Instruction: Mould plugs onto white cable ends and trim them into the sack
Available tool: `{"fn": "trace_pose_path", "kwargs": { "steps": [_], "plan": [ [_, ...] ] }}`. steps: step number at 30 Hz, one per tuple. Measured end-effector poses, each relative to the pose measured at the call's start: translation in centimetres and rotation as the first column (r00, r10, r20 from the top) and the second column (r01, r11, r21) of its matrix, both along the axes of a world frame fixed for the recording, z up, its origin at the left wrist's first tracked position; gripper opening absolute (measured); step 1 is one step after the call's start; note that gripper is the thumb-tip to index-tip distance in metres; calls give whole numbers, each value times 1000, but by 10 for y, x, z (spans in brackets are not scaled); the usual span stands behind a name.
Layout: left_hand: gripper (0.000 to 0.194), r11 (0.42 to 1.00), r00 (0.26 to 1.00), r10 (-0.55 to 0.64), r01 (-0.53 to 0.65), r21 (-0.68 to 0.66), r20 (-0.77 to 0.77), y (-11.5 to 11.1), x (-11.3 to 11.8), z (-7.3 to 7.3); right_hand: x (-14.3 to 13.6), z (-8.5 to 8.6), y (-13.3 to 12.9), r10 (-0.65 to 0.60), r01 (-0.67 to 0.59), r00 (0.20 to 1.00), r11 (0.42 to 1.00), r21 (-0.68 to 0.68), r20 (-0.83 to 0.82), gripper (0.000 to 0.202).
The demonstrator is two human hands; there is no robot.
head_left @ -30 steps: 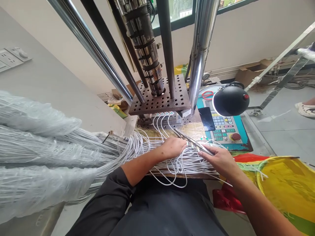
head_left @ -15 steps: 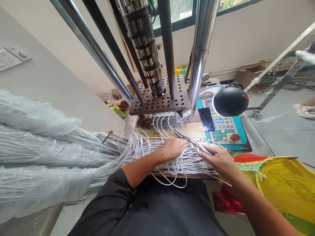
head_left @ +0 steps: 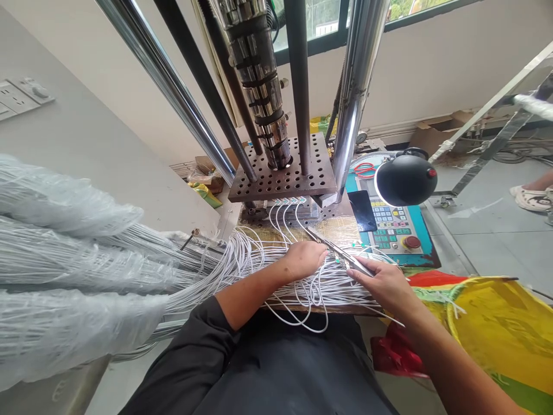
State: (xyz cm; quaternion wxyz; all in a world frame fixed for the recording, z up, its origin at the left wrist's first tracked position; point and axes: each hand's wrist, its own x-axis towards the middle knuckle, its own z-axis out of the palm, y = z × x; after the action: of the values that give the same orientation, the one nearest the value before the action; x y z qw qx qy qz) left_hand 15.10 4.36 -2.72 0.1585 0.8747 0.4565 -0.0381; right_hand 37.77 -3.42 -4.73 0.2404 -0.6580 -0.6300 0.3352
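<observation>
Head view: gripping one metal bar [head_left: 341, 252] with right hand [head_left: 384, 282], 4 o'clock. Can't tell grip of left hand [head_left: 305, 259], 5 o'clock, fingertips hidden; can't count tangled white cables [head_left: 339, 293].

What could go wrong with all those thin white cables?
The thin white cables are heaped together; loops drooping over the black fabric clothing might snag. Those running under the flat brown metal plate full of holes could get tugged. The long, narrow, silvery metal bar in the right hand might catch a cable if it moves.
</observation>
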Motion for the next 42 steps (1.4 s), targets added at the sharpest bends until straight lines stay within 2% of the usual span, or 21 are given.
{"fn": "trace_pose_path", "kwargs": {
  "steps": [5,9,18,29,42],
  "plan": [
    [36,998,997,-62,62,-3,49,-1,-5,2,0,-2,0,-13,13,1000,1000,3,-2,53],
    [36,997,997,-75,75,21,12,-10,-7,-1,1,-4,1,-16,15,1000,1000,-12,-1,55],
    [35,999,997,-22,19,39,70,-13,-9,-13,0,-4,-1,-24,24,1000,1000,-1,7,55],
    [39,998,999,20,-22,65,32,-16,-5,-17,0,-4,-2,-7,7,1000,1000,-2,10,57],
    [32,993,999,36,-37,111,11,-19,-4,-20,0,-6,-3,6,-6,1000,1000,-15,-10,55]
  ]
}}
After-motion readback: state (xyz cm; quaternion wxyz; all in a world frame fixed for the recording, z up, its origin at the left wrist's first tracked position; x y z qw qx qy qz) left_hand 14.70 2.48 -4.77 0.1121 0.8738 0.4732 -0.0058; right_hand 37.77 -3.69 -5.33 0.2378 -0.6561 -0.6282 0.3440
